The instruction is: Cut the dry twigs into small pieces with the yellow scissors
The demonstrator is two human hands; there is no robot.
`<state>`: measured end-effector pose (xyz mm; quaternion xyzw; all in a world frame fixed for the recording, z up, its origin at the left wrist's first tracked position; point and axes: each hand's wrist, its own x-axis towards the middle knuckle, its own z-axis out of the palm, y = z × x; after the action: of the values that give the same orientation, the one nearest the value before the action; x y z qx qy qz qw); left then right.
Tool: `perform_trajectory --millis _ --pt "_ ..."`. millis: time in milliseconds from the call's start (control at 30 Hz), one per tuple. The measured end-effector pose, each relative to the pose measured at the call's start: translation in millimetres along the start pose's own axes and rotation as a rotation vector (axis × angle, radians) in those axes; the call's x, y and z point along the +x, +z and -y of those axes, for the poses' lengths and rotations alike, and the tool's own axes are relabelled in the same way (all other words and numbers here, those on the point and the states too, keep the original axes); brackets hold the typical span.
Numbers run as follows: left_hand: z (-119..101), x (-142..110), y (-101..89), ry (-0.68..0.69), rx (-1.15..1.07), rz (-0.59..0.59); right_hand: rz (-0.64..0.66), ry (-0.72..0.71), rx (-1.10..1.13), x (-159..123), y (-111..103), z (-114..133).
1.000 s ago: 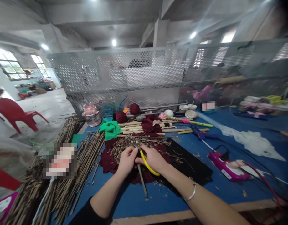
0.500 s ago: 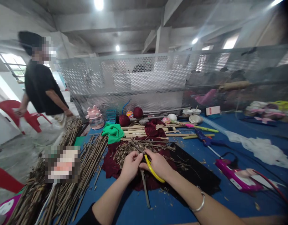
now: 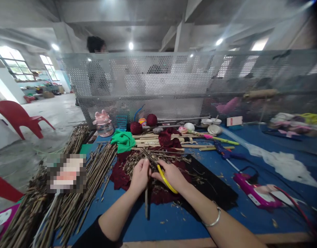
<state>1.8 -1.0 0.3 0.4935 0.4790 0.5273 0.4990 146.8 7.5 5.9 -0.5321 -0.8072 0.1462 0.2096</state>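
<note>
My left hand point(image 3: 140, 175) is closed around a thin dry plant stalk point(image 3: 146, 203), whose lower end points down toward the table's front edge. In my right hand point(image 3: 172, 176) is a pair of scissors with yellow handles point(image 3: 165, 179); the dark blades reach up and left, close by the stalk. Whether the blades touch the stalk I cannot tell. Both hands are over a dark red cloth point(image 3: 119, 174), on which a heap of dry plant trimmings point(image 3: 131, 167) lies just beyond my fingers.
Long dry stalks point(image 3: 88, 182) lie in a bundle on the left. A green cloth point(image 3: 123, 139), a pink-lidded jar point(image 3: 103, 124) and dark red balls point(image 3: 151, 120) stand farther back. At right are a black sheet point(image 3: 211, 186), a glue gun point(image 3: 223, 151) and a magenta device point(image 3: 256, 193).
The stalk in my left hand has turned more upright, its lower end moving left. The person in the background has gone right, behind the mesh screen. The view has shifted slightly.
</note>
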Motion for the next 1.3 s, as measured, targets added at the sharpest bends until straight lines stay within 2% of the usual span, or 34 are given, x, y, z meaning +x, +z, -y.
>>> perform_trajectory --millis 167,433,633,900,1167,1300 --pt "-4 -5 2.3 -0.004 -0.056 0.041 0.001 -0.051 0.015 -4 -3 0" --pt "0 -6 2.7 0.084 0.138 0.102 -0.058 -0.169 0.164 1 -2 -11" --pt "-2 -6 2.5 0.09 0.185 0.121 -0.002 -0.081 0.168 -2 -7 -6" --pt "2 -4 1.1 0.041 0.247 0.057 0.06 0.027 0.081 -2 -7 -1" --pt "3 -1 0.2 0.023 0.313 -0.013 0.105 0.056 -0.068 -2 -6 -2" --pt "2 -1 -0.7 0.026 0.302 0.025 0.07 0.022 -0.142 -1 -9 -2"
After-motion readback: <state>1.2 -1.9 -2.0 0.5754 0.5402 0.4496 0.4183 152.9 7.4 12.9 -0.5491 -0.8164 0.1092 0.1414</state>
